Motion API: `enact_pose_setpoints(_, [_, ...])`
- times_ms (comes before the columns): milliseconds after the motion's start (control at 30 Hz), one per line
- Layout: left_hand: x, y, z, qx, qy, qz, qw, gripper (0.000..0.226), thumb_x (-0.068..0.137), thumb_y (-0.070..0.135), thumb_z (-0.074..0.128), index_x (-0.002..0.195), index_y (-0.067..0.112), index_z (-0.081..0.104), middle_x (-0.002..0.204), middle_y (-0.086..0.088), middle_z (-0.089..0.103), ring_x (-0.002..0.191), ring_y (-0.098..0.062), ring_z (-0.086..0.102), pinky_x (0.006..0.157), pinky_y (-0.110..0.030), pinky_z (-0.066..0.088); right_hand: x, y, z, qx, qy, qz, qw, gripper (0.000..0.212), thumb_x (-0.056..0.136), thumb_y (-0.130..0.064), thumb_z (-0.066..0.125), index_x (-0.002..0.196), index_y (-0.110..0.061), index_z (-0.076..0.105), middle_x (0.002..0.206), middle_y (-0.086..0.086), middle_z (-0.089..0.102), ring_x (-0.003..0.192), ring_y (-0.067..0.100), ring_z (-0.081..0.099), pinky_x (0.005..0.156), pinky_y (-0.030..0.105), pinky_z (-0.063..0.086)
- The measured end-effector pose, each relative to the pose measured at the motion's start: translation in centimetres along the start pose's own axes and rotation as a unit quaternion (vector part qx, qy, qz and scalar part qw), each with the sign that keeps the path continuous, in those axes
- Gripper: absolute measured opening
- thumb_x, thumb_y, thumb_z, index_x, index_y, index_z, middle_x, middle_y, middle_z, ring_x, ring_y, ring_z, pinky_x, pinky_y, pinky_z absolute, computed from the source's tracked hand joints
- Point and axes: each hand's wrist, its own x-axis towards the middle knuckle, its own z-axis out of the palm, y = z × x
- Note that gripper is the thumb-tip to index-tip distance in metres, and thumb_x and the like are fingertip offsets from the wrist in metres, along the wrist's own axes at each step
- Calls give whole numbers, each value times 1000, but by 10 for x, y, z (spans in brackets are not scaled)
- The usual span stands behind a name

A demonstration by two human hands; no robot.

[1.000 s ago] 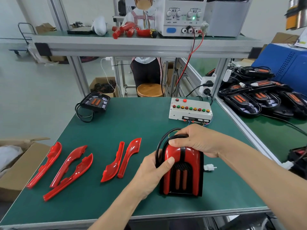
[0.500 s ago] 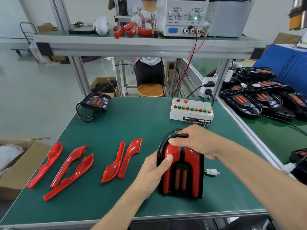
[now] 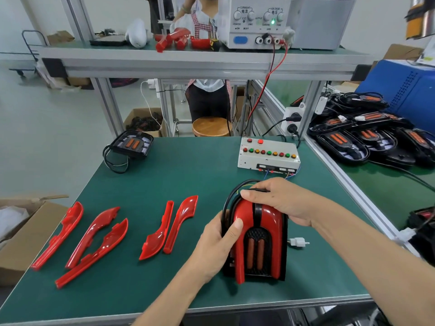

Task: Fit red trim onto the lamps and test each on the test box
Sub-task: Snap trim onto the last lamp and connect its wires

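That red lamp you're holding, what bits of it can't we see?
All head view:
- Lamp top end: covered by the right hand.
- Its left side: behind the left hand.
- Where its black cable joins: under the right hand's fingers.
- Whether the white plug belongs to the lamp: link hidden behind the lamp.

Left hand near centre, palm wrapped on lamp left side, thumb pressed flat on top. Right hand curled over lamp far end, fingers bent. Both forearms bare, reaching in from near edge.
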Motion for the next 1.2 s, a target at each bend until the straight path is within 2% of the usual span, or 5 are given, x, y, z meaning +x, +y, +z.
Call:
enact_pose_setpoints(300, [7, 5, 1, -165, 36, -58, 984, 49, 90, 45, 69, 110, 0, 68, 110, -19, 70, 103, -28, 63, 101, -48, 48, -33, 11, 30, -329, 263, -74, 904, 62, 77, -80, 49, 124, -44, 66, 117, -31, 68, 111, -3, 62, 92, 15, 43])
enact_pose_setpoints(467, [10, 2, 3, -249, 109, -111, 956, 46, 82, 37, 80, 107, 0, 72, 105, -19, 72, 92, -28, 69, 82, -38, 59, -54, 37, 38, -7, 358, -129, 925, 17, 96, -41, 66, 94, -34, 81, 87, -25, 75, 85, -7, 68, 91, 25, 53])
enact_pose_setpoints(567, [10, 2, 0, -288, 144, -148, 935, 44, 83, 38, 71, 114, 7, 72, 113, -17, 75, 98, -29, 74, 77, -37, 61, -65, 43, 52, -126, 507, -160, 838, 27, 96, -49, 57, 78, -34, 71, 78, -17, 71, 75, -2, 67, 75, 30, 55])
enact_pose_setpoints(800, [5, 5, 12, -327, 151, -176, 916, 23, 96, 27, 65, 108, 9, 74, 112, -21, 75, 102, -38, 74, 83, -46, 62, -63, 58, 128, -478, 401, -158, 766, 41, 67, -57, 83, 76, -22, 64, 73, -6, 60, 64, 20, 64, 43, 33, 48])
enact_pose_setpoints(1200, [0, -4, 16, -332, 204, -148, 909, 29, 102, 35, 59, 123, 17, 67, 121, -9, 74, 112, -26, 71, 99, -45, 56, -61, 81, 126, -379, 439, -229, 782, 26, 69, -23, 86, 71, -16, 62, 66, -5, 62, 49, 21, 57, 41, 27, 46])
